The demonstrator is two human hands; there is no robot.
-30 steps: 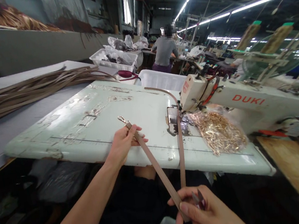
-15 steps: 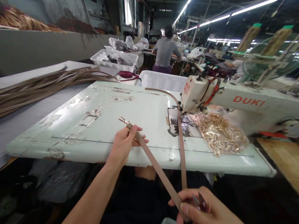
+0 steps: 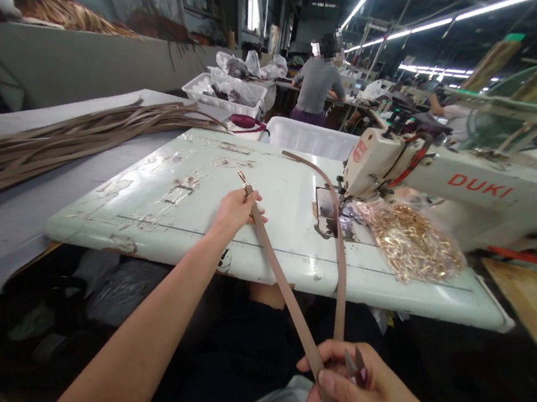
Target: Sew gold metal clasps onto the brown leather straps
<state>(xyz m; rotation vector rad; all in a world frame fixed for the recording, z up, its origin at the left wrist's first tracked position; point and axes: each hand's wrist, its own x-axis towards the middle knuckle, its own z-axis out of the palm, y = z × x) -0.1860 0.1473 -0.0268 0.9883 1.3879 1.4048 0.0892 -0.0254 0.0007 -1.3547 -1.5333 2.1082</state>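
Note:
A long brown strap (image 3: 280,272) runs between my two hands. My left hand (image 3: 240,210) is closed on it over the table, just below a gold snap hook (image 3: 244,179) at the strap's end. Low in front of me, my right hand (image 3: 354,381) pinches the strap between thumb and fingers. Small pointed blades, apparently thread snips (image 3: 355,366), stick out of that same hand; their handles are mostly hidden. Beyond my right hand the strap turns back up across the table, past the sewing machine's needle area, and its free end curves to the left.
A sewing machine (image 3: 408,173) stands at the right, with a plastic bag of gold hooks (image 3: 415,241) by it. Many brown straps (image 3: 68,145) lie on the left table. White bins (image 3: 307,136) stand behind the worktable (image 3: 204,163). A person (image 3: 317,86) works further back.
My left hand has moved forward, away from me, with the snap hook, which now points more upright. My right hand keeps its pinch. The view has shifted a little to the left.

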